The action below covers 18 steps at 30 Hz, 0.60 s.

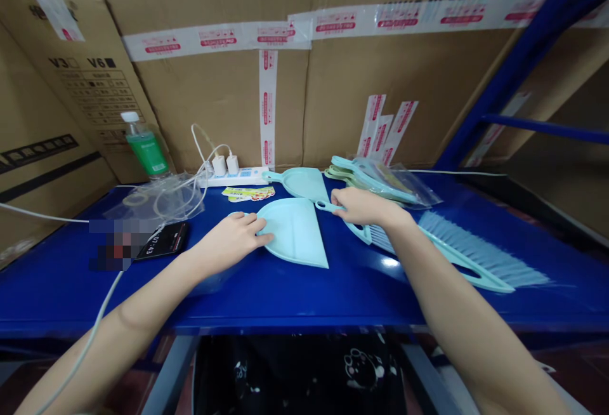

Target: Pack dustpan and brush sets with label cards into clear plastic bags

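Note:
My left hand [240, 234] is closed on the handle end of a light-blue dustpan [297, 234], its fingers and thumb lying over the pan's left edge. Most of that handle is hidden under the hand. My right hand [359, 205] grips the handle of a light-blue hand brush [356, 232], with the looped end showing past the fingers. Its bristles are partly covered by my forearm. A second brush [469, 266] lies to the right, its blue bristles spread on the blue table [280, 297]. Behind the first pan, a second dustpan [304, 181] lies with its handle pointing left.
At the back right lie bagged brushes or pans [380, 180]. A power strip [238, 177] with white chargers, colourful labels [250, 194] and a green-labelled bottle [146, 148] stand toward the back left. A phone [164, 242] and white cables are at left. Cardboard [214, 98] walls the back.

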### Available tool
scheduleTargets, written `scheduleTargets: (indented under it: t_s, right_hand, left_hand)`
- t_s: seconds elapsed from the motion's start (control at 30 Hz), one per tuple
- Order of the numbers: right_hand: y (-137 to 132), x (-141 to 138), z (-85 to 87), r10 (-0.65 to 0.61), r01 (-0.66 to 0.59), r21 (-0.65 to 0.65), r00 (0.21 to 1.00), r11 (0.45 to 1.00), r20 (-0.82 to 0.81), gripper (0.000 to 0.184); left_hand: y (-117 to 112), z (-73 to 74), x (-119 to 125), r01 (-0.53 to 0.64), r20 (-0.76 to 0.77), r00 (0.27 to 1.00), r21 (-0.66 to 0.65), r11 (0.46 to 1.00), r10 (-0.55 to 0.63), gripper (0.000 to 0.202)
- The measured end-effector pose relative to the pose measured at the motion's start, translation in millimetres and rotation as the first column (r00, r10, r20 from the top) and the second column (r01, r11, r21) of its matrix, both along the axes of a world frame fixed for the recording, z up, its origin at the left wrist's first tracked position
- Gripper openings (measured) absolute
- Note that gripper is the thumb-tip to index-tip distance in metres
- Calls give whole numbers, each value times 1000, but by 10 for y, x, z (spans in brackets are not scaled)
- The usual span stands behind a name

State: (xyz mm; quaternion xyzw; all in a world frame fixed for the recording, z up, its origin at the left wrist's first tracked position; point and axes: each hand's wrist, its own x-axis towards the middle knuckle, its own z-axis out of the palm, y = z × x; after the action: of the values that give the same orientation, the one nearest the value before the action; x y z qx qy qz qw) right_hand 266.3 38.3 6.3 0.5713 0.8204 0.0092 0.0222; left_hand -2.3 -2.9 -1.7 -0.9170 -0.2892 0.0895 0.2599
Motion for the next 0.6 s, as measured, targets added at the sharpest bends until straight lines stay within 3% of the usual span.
scheduleTargets:
  t_s: [0.13, 0.33, 0.5, 0.6]
  right_hand:
    - [-17, -25, 45, 16, -14, 36, 997, 999, -70, 15]
    - [-31, -149, 24, 179, -162, 126, 973, 979, -147, 15]
    - [-136, -374, -32, 324, -295, 153, 919, 943, -225, 16]
    - [-203, -490, -74, 384, -357, 143, 877, 923, -289, 16]
  left_hand:
    - [2, -6, -3, -6, 2, 1000, -31, 1000, 6, 32]
    - [5, -29, 12, 16, 17, 1000, -46, 999, -15, 33]
    - [13, -94, 29, 115, 90, 990, -49, 992, -111, 31]
    - [10, -78, -1, 212, 221, 957, -88, 973, -189, 27]
